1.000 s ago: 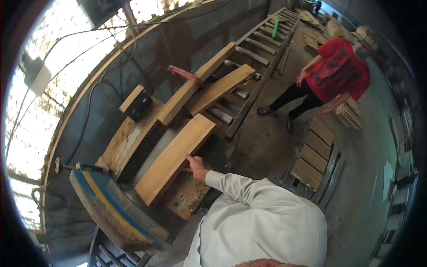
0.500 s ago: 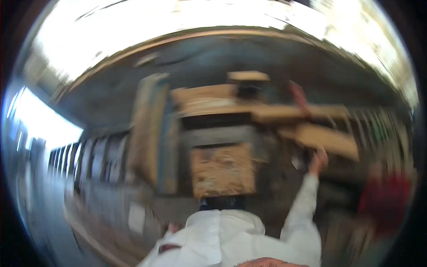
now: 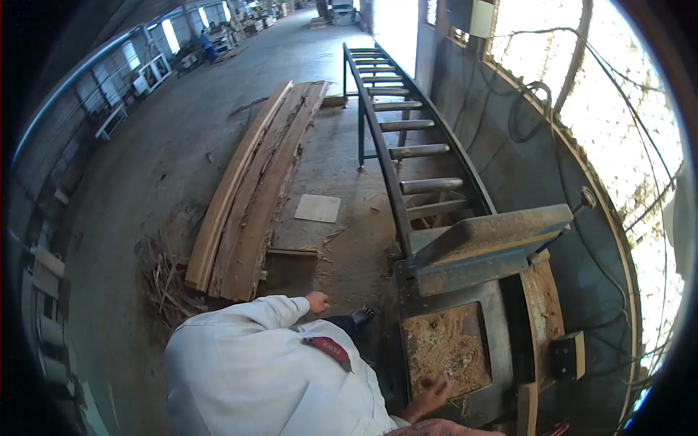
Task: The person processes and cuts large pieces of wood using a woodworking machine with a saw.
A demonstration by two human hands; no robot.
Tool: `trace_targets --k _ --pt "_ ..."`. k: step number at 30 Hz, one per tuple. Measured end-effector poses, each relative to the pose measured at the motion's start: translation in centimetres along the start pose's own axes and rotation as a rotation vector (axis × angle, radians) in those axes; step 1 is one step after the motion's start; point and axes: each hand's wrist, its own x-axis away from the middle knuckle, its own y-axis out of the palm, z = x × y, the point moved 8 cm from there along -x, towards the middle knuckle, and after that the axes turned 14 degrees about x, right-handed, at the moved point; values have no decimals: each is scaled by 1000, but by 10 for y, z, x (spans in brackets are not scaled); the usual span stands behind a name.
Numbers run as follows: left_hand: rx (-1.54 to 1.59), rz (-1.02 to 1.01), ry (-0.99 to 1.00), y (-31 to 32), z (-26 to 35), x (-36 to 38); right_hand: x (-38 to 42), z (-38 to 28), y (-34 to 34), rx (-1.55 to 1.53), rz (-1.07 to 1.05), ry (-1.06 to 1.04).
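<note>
While our right hand (image 3: pixel 430 396) rests with fingers spread on the sawdust-covered machine worktop (image 3: pixel 445 349) and our left hand (image 3: pixel 317 301) hangs loosely curled and empty, we judge nothing is being fed, the planks (image 3: pixel 247 196) lying stacked on the floor beside us.

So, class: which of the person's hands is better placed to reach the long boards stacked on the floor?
Probably the left hand: it hangs on the side of the stacked boards. The right hand rests by the machine's sawdust panel, farther off.
</note>
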Motion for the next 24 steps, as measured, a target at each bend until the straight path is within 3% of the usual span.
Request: trace_targets --k 1,3,6,10,15,18,21,24 --pt "-12 53 22 4 -22 16 2 -20 33 145 -148 -111" --pt "-37 99 -112 7 -63 54 21 -52 84 -74 -305 -273" --pt "-141 16 -292 28 -144 93 40 -80 118 159 -457 -507" --pt "-84 -62 -435 52 -218 130 52 -64 132 276 -447 -422" --pt "191 1 -413 46 -228 129 68 10 163 741 -538 -330" --pt "442 111 -392 9 -205 137 91 58 191 925 -762 -281" --pt "643 299 -310 -18 -211 139 85 168 223 802 -736 -236" --pt "816 281 -308 -13 -254 149 104 187 236 854 -758 -195"
